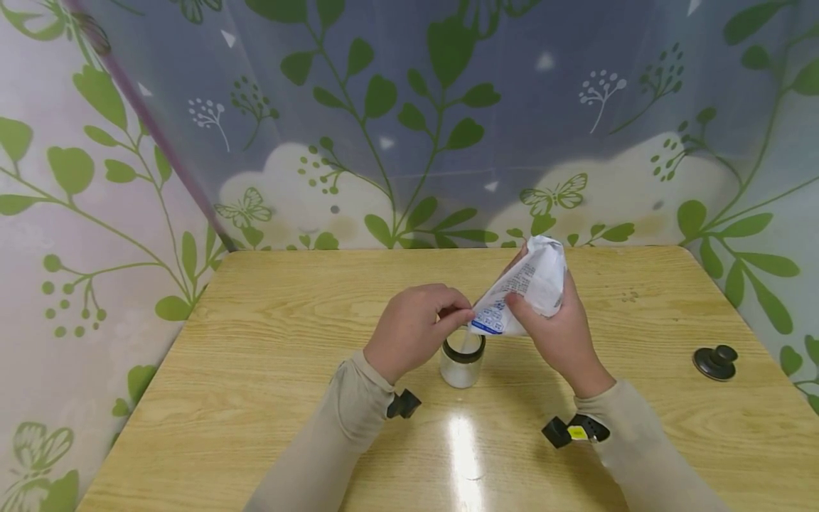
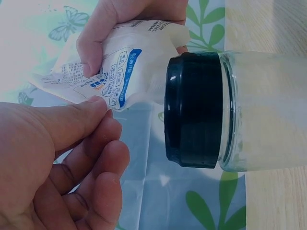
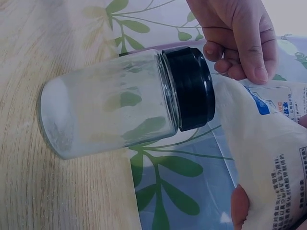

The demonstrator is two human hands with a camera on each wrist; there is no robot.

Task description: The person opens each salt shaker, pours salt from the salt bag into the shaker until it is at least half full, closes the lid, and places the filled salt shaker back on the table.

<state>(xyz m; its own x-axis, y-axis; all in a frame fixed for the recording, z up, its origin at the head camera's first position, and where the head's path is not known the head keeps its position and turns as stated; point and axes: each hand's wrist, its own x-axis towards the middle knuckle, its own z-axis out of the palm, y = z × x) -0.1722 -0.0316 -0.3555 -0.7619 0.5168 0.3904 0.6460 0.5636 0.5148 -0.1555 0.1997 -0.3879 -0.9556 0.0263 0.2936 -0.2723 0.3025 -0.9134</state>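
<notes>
A white printed plastic bag (image 1: pixel 544 274) is tilted with its mouth down over a glass jar (image 1: pixel 459 374) that has a black collar (image 2: pixel 196 110). My right hand (image 1: pixel 566 340) grips the bag's body, thumb on its near face. With thumb and index finger, my left hand (image 1: pixel 414 328) pinches the bag's edge beside the opening; its other fingers are curled. A pale stream seems to fall from the bag into the jar. White grains (image 3: pixel 56 117) cover the jar's bottom in the right wrist view. The jar stands upright, and neither hand touches it.
A round black lid with a knob (image 1: pixel 715 363) lies at the right of the wooden table (image 1: pixel 256 384). Leaf-patterned cloth (image 1: pixel 397 142) hangs behind the table and at both sides. Black straps with small devices (image 1: pixel 569 431) are on both wrists.
</notes>
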